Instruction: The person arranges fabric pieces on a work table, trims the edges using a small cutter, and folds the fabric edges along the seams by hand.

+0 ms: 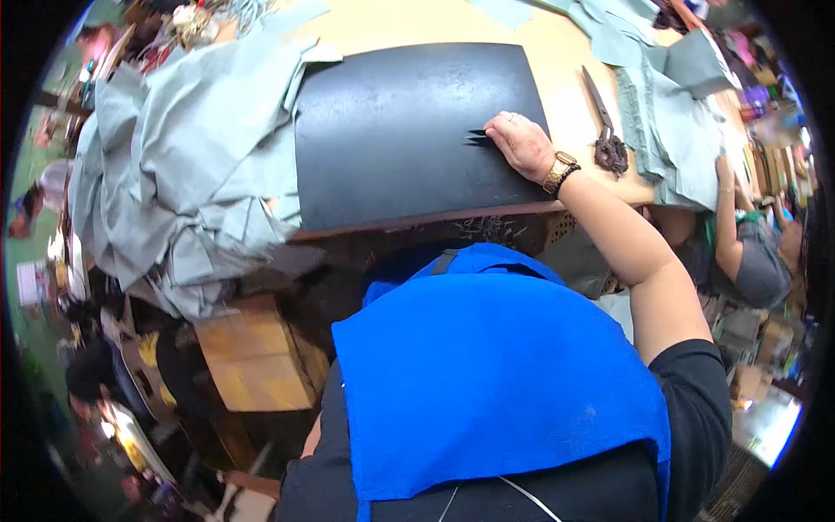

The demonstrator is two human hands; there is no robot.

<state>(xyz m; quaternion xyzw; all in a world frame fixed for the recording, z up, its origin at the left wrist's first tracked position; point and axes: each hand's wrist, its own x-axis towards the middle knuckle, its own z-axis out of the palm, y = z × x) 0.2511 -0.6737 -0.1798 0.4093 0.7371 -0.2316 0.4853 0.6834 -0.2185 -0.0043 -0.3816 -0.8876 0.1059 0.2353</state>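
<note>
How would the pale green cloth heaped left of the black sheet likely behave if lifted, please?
The pale green cloth would probably flop, since it lies in soft creases and folds. It may come up piecemeal, as many loose edges and corners show.

On the counter (417, 22), a mat (383, 139) lies along the near edge, with a cloth heap (183, 148) to its left that hangs over the front. Over the mat's right part is the right hand (520, 143), a pointed tool (477, 137) at its fingertips. Right of the mat lie scissors (604, 122), handles nearest, then more cloth (683, 148). Below the heap stands a box (257, 352); another person (758, 270) is at far right.
</note>
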